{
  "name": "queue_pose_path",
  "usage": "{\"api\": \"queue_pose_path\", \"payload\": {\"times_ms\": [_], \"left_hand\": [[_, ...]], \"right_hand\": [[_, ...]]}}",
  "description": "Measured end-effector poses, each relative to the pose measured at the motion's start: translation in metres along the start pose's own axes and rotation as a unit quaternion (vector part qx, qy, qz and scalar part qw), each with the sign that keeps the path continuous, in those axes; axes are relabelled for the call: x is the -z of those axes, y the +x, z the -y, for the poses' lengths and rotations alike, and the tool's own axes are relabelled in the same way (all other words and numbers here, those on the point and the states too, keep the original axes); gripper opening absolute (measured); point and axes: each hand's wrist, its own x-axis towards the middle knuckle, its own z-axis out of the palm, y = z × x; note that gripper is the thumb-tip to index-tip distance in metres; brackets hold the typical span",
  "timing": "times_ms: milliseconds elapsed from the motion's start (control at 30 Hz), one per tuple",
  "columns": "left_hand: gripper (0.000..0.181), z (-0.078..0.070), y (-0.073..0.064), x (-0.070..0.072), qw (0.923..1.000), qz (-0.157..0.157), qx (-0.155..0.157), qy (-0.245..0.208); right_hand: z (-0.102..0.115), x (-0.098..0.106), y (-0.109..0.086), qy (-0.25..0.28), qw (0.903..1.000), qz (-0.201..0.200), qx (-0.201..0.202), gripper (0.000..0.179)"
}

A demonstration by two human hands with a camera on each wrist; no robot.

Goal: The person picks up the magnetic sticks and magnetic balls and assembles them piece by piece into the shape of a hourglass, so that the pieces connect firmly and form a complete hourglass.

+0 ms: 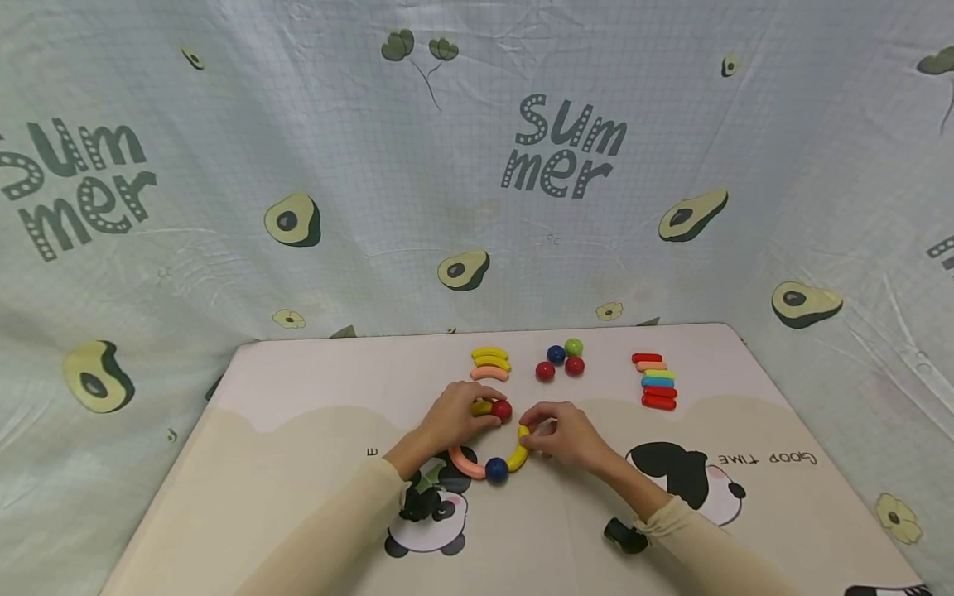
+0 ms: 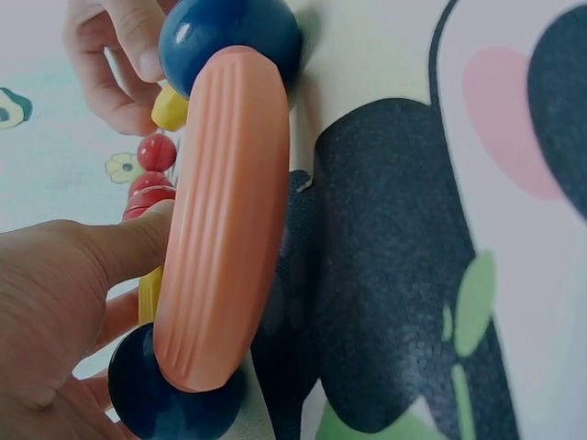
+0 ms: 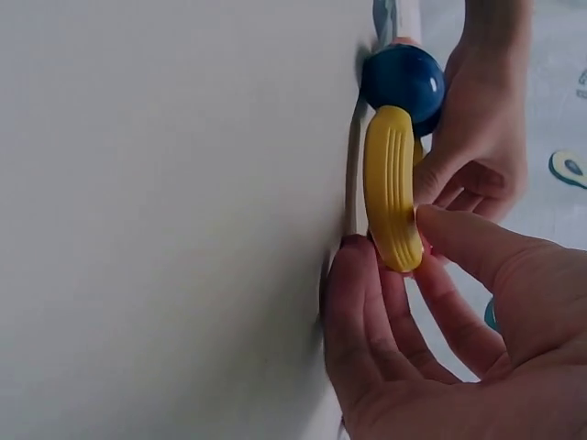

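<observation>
A ring of curved rods and balls lies on the table in the head view. Its near side shows an orange curved rod (image 1: 466, 463), a blue ball (image 1: 497, 470) and a yellow curved rod (image 3: 391, 183). My left hand (image 1: 458, 414), at the far-left side, grips a red ball (image 1: 503, 410) beside another yellow curved rod (image 1: 481, 408). With thumb and fingers my right hand (image 1: 566, 434) pinches the free end of the near yellow rod. In the left wrist view, the orange rod (image 2: 225, 220) spans two blue balls, and the left hand (image 2: 64, 293) partly hides behind it.
At the back are two yellow rods and an orange rod (image 1: 489, 373), several loose balls (image 1: 556, 355), and a row of short coloured rods (image 1: 659, 382) to the right. A small black object (image 1: 624, 535) lies by the right forearm. A printed cloth (image 1: 373, 165) hangs behind.
</observation>
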Motion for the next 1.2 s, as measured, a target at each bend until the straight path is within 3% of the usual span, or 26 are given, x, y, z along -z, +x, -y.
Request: {"api": "queue_pose_path", "payload": {"times_ms": [200, 367, 933, 1200], "left_hand": [[0.034, -0.0003, 0.0001, 0.0003, 1.0, 0.002, -0.005, 0.004], [0.034, -0.0006, 0.0011, 0.0008, 1.0, 0.003, -0.008, 0.003], [0.033, 0.0004, 0.0009, -0.0006, 0.9999, -0.008, 0.011, -0.002], [0.033, 0.0009, 0.0004, -0.0002, 0.9999, -0.01, 0.011, -0.004]], "right_hand": [[-0.0007, -0.0012, -0.0039, 0.105, 0.9941, 0.018, -0.021, 0.029], [-0.003, -0.0025, -0.0043, 0.154, 0.987, 0.022, -0.041, 0.033], [-0.0045, -0.005, -0.0074, 0.191, 0.9793, 0.0, -0.066, 0.032], [-0.0027, -0.0101, -0.0082, 0.194, 0.9794, 0.003, -0.058, 0.037]]}}
